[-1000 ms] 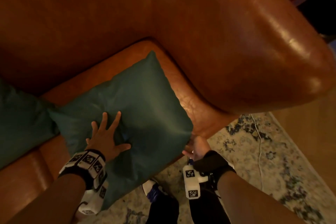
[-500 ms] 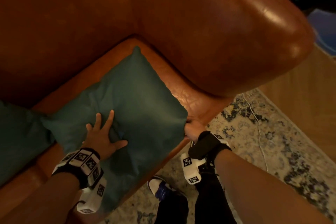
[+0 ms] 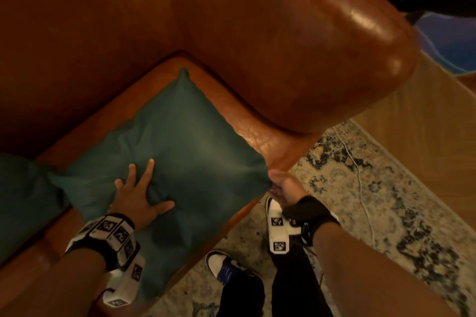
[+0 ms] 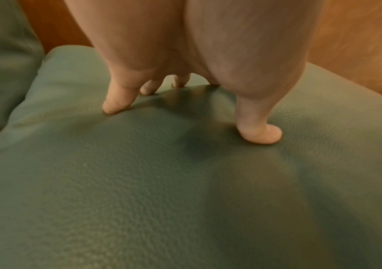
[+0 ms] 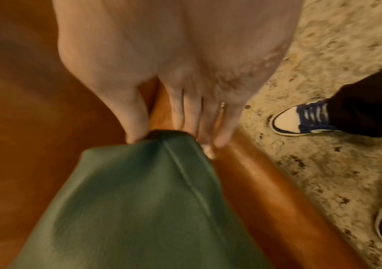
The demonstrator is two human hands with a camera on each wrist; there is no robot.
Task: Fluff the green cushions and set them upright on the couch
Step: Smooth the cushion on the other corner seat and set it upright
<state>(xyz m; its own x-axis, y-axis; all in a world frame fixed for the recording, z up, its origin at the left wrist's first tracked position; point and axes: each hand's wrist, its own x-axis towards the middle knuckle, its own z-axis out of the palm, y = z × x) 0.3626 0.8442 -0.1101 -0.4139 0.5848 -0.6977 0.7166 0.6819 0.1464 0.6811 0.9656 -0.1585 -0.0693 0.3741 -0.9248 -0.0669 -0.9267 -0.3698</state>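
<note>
Cushion (image 3: 180, 152) corner at seat edge

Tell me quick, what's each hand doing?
Left hand: open, fingers spread, pressing the green cushion.
Right hand: pinching that cushion's corner.

A teal-green cushion (image 3: 185, 152) lies on the glossy orange-brown leather couch (image 3: 283, 46); at four o'clock, a cream rug (image 3: 386, 188) with dark blue mottling; blue-and-white sneaker (image 3: 224, 266).
</note>
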